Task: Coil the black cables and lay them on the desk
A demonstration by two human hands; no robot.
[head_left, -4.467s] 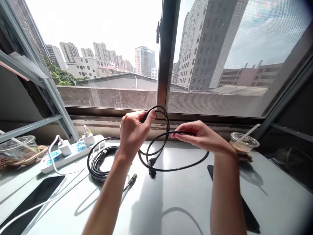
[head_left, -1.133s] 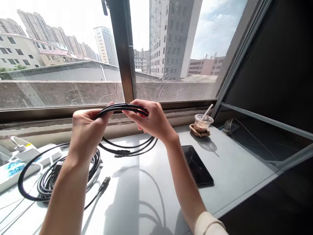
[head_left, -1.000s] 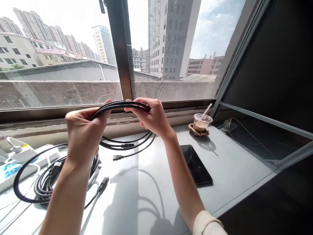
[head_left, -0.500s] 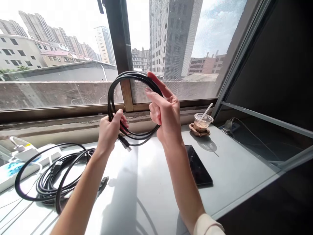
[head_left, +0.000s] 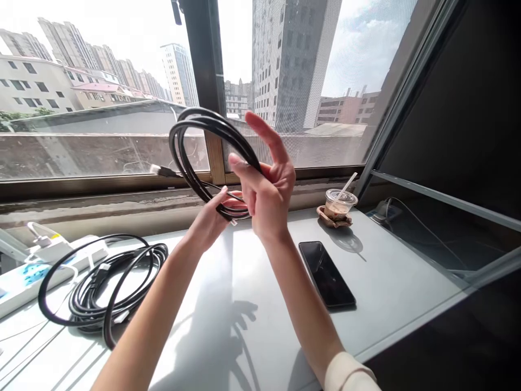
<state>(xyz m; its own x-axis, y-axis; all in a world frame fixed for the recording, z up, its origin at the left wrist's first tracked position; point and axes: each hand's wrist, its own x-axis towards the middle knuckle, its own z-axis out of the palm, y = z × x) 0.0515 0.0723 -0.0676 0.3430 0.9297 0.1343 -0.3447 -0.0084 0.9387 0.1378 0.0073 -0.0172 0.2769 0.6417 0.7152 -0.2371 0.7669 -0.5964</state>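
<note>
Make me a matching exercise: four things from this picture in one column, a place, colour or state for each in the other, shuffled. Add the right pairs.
Things:
1. Raised cable
2. Phone
3. Cup
4. Power strip

Descriptions:
A. in a brown holder
B. white and blue
C. in loops, held by left hand and right hand
D. black, lying on the table

Right pairs: 1-C, 2-D, 3-A, 4-B

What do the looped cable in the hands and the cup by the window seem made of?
Looped cable: probably rubber or soft plastic, satin black, judging by its smooth bends and soft highlights. Cup: likely clear, glossy plastic; it is see-through, with bright glints.
</note>
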